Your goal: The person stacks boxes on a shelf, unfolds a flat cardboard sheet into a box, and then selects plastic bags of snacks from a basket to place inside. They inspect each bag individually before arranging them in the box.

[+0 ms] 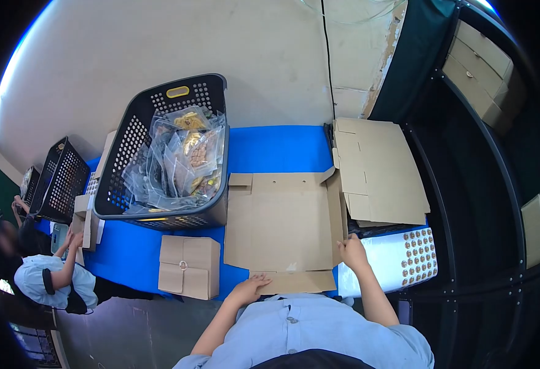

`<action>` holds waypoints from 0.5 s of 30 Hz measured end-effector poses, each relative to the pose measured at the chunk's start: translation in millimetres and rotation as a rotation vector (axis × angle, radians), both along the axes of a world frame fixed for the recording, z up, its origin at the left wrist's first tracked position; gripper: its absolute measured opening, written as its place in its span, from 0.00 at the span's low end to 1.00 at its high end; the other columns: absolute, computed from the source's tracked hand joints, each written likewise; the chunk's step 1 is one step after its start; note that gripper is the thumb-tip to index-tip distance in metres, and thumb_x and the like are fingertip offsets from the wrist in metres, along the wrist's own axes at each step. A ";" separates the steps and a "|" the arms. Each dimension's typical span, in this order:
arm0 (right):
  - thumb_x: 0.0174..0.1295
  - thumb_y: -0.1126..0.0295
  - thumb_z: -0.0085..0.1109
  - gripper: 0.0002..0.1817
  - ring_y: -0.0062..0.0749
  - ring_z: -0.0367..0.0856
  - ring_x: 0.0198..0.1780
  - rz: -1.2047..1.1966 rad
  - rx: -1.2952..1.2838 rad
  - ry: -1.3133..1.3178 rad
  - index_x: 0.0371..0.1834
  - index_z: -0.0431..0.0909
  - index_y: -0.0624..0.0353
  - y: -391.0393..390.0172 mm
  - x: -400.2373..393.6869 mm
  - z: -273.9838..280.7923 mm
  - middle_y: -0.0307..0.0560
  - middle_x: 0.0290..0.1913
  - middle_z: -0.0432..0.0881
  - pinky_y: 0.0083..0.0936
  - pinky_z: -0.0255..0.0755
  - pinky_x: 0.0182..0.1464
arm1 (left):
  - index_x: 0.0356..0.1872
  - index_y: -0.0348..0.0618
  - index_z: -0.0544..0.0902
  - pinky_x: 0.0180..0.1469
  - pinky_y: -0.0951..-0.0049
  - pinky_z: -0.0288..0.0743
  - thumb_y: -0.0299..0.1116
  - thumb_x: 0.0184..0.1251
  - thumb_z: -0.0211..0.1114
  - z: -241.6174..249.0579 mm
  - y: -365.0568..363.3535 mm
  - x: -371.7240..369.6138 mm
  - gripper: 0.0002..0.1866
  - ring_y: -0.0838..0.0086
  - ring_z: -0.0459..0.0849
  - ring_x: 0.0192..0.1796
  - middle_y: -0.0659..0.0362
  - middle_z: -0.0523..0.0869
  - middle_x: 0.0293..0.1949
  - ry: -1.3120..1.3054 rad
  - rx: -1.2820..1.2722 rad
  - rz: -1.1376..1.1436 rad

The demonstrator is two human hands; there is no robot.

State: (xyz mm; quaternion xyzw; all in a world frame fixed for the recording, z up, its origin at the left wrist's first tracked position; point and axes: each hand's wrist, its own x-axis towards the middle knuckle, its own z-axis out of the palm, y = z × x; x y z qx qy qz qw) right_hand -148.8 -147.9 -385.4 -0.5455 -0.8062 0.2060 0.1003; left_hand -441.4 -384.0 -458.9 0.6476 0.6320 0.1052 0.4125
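My left hand (246,291) lies with fingers stretched out on the open cardboard box (279,221), at its near flap. My right hand (353,251) curls at the right edge; I cannot tell if those fingers pinch it. Left of my left fingers stands a closed box (199,270); farther off, a basket (214,209) sits just beside the cardboard. Beyond my right fingers is stacked cardboard (380,172). My widest room is blue table (276,147) past the far edge.

Flap (303,281) part-hid by L grip (249,291); bagged pcs (201,154) unclear
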 end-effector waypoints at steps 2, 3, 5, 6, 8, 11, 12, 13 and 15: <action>0.61 0.63 0.57 0.17 0.57 0.80 0.41 -0.025 -0.068 -0.105 0.26 0.83 0.68 0.4 -5.2 30.3 0.64 0.37 0.80 0.45 0.74 0.46 | 0.67 0.62 0.70 0.70 0.67 0.60 0.19 0.54 0.54 6.8 2.0 3.6 0.36 0.60 0.62 0.72 0.54 0.62 0.72 0.062 -0.064 0.021; 0.63 0.62 0.55 0.17 0.58 0.81 0.36 -0.050 -0.136 -0.208 0.26 0.83 0.67 0.4 -7.1 40.9 0.63 0.32 0.81 0.47 0.75 0.43 | 0.67 0.62 0.70 0.70 0.67 0.60 0.19 0.54 0.54 5.5 2.5 3.6 0.36 0.60 0.62 0.72 0.54 0.62 0.72 0.061 -0.062 0.020; 0.63 0.63 0.55 0.17 0.60 0.81 0.34 -0.040 -0.079 -0.247 0.26 0.83 0.65 2.5 -4.5 35.9 0.60 0.27 0.81 0.47 0.75 0.42 | 0.67 0.62 0.71 0.69 0.67 0.63 0.19 0.54 0.53 3.7 3.2 4.0 0.36 0.61 0.64 0.71 0.54 0.64 0.71 0.071 -0.076 0.016; 0.63 0.63 0.55 0.16 0.61 0.81 0.31 -0.031 -0.021 -0.284 0.26 0.83 0.64 2.8 -5.4 39.9 0.58 0.23 0.81 0.48 0.75 0.40 | 0.67 0.62 0.71 0.69 0.67 0.63 0.19 0.54 0.53 3.6 3.4 5.2 0.36 0.61 0.64 0.71 0.54 0.64 0.71 0.072 -0.074 0.012; 0.63 0.62 0.55 0.15 0.58 0.81 0.36 -0.100 0.040 -0.201 0.30 0.83 0.64 10.9 -12.7 52.7 0.58 0.28 0.82 0.45 0.76 0.42 | 0.66 0.63 0.71 0.68 0.69 0.64 0.20 0.55 0.53 4.0 5.2 8.7 0.35 0.60 0.65 0.71 0.55 0.65 0.70 0.102 -0.086 0.019; 0.62 0.57 0.58 0.20 0.54 0.76 0.54 -0.111 0.367 0.036 0.49 0.78 0.61 33.2 -19.4 60.0 0.60 0.51 0.79 0.40 0.74 0.51 | 0.66 0.63 0.72 0.69 0.63 0.63 0.20 0.56 0.53 -1.9 3.3 10.1 0.34 0.61 0.64 0.71 0.55 0.65 0.70 0.096 -0.065 0.037; 0.62 0.57 0.58 0.20 0.54 0.76 0.54 -0.120 0.362 0.037 0.49 0.78 0.61 44.7 -19.7 54.7 0.60 0.51 0.79 0.40 0.74 0.51 | 0.66 0.63 0.72 0.69 0.63 0.63 0.20 0.56 0.53 -1.7 2.9 10.0 0.34 0.61 0.64 0.71 0.55 0.65 0.70 0.099 -0.069 0.029; 0.62 0.53 0.58 0.25 0.55 0.70 0.60 -0.141 0.376 0.000 0.57 0.72 0.57 58.7 -17.8 45.3 0.60 0.59 0.72 0.42 0.69 0.56 | 0.66 0.63 0.72 0.69 0.58 0.61 0.21 0.56 0.53 -1.0 2.7 10.3 0.34 0.61 0.64 0.71 0.55 0.65 0.70 0.090 -0.085 0.044; 0.62 0.50 0.57 0.32 0.56 0.65 0.66 -0.170 0.387 -0.031 0.66 0.67 0.54 75.3 -4.4 20.3 0.60 0.66 0.66 0.43 0.65 0.61 | 0.66 0.63 0.71 0.70 0.53 0.59 0.21 0.56 0.54 5.9 2.9 11.7 0.34 0.61 0.64 0.72 0.55 0.65 0.71 0.088 -0.101 0.053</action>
